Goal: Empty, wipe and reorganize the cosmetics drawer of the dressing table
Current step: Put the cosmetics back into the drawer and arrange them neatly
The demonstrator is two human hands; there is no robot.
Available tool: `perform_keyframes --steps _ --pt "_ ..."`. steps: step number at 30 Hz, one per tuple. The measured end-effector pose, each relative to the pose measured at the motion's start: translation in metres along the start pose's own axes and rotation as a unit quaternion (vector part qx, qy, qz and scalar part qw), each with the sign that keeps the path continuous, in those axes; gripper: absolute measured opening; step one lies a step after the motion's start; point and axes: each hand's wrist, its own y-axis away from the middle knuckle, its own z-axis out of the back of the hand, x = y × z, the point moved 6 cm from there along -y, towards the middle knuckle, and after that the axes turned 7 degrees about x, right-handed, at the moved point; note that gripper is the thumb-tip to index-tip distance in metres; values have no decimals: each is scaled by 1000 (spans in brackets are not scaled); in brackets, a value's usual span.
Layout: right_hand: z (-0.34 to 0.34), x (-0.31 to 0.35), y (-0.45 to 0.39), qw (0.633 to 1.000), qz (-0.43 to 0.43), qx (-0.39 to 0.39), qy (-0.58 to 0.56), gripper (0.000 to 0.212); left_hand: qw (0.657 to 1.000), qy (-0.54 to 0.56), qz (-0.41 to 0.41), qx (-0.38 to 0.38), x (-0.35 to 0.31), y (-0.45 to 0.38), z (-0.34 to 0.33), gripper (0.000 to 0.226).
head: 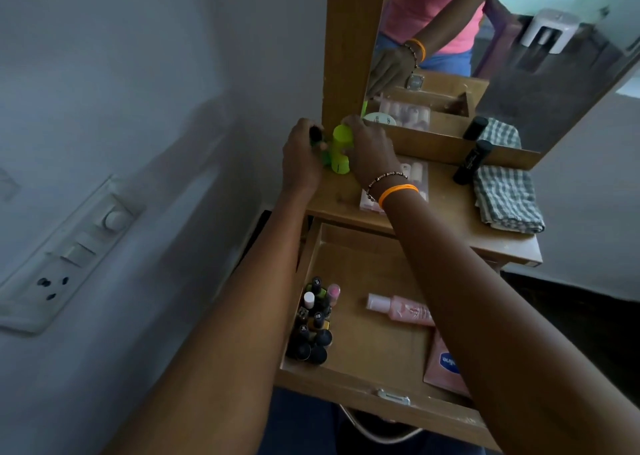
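The wooden drawer (363,375) is pulled open below the dressing table top (450,222). In its left corner stand several small nail polish bottles (313,323). A pink bottle (398,309) lies in the drawer's middle, and a pink Vaseline pack (445,364) lies at its right, partly under my right arm. On the table top's far left, my right hand (370,150) grips a bright green bottle (341,150) that stands upright. My left hand (301,153) is beside it, closed around a small dark-capped item (316,132).
A checked cloth (507,200) lies folded on the table top's right, with a black tube (472,162) next to it. A clear pink box (414,177) lies behind my right wrist. The mirror (519,56) stands at the back. A wall with a switch panel (65,250) is on the left.
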Motion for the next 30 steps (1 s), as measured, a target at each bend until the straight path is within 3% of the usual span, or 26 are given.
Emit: perform_keyframes --steps 5,9,15,23,30 --pt "-3 12 39 998 57 -9 -36 43 999 24 18 -31 4 25 24 16" --pt "-12 7 95 986 56 -81 -138 42 997 54 -4 -47 -1 60 45 18" --pt "-41 -4 164 961 48 -114 -248 43 994 78 -50 -52 -5 121 61 17" --pt "-75 -24 183 954 -44 -90 -283 43 999 33 -23 -21 23 163 46 18" --pt "-99 -28 177 965 -50 -27 -258 44 999 1 -49 -21 31 184 34 27"
